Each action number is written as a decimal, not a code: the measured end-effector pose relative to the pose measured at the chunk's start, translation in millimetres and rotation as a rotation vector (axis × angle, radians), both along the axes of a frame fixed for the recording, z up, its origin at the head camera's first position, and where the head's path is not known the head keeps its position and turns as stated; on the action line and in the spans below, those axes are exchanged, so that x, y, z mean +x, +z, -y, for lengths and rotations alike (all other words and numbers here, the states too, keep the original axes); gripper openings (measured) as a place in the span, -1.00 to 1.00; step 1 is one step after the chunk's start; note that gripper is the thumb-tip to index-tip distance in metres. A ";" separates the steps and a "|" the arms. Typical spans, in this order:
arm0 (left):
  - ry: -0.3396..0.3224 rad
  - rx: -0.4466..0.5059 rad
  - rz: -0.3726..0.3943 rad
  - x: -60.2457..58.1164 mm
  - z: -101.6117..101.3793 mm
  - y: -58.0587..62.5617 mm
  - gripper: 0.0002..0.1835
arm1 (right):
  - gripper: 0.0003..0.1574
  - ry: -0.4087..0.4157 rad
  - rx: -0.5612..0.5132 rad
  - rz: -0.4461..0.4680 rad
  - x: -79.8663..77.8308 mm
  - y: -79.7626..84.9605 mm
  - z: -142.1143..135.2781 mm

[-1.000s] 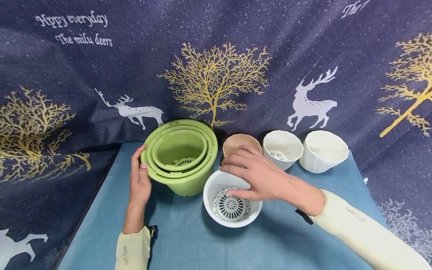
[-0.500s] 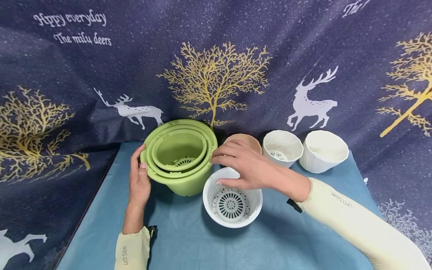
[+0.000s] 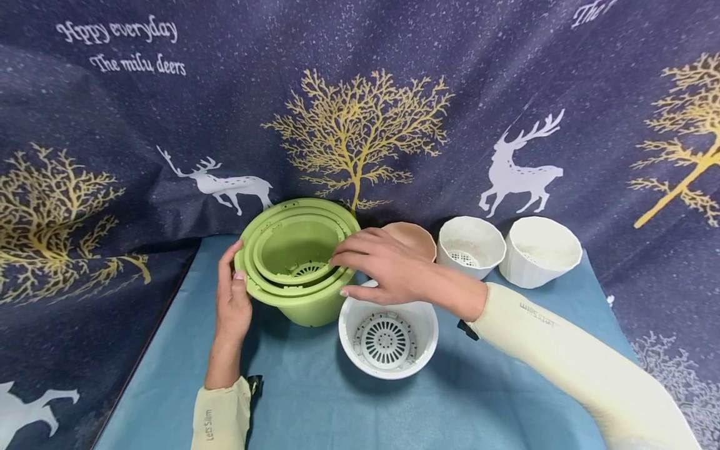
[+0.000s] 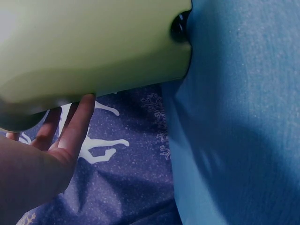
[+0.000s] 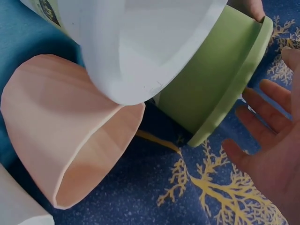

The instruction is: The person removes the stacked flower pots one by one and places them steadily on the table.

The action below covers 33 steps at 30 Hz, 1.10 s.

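A nest of green plastic flowerpots, set one inside another, leans a little toward me at the left of the table. My left hand holds the outer pot's left rim, thumb at the edge and fingers along the outside wall. In the left wrist view, its fingertips touch the green wall below the rim. My right hand hovers over the right rim of the nest with fingers extended; the right wrist view shows those fingers spread beside the green rim. Under that hand stands a white round flowerpot with a slotted bottom.
Along the back edge stand a peach flowerpot, partly behind my right hand, and two white faceted flowerpots, the second white pot farthest right. Blue cloth covers the table. A dark printed curtain hangs directly behind.
My right hand has moved left, from above the white round pot to the right rim of the green nest. My left hand has stayed on the green rim.
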<state>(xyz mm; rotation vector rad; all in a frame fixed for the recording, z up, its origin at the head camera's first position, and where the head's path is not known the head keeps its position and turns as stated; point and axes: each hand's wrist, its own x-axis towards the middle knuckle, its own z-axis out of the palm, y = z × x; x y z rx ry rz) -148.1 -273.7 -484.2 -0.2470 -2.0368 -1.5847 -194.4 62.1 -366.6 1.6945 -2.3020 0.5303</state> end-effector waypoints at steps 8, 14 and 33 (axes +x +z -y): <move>0.014 -0.009 0.019 2.0 -1.6 4.1 -0.42 | -0.38 -0.025 0.080 0.048 -5.9 -1.8 17.4; 0.032 -0.020 0.033 2.3 -2.5 5.4 -0.41 | -0.31 -0.061 0.177 0.063 -7.1 -1.9 29.8; -0.008 0.023 0.025 1.4 0.4 1.9 -0.43 | -0.08 -0.199 0.443 0.177 -12.2 -2.4 59.2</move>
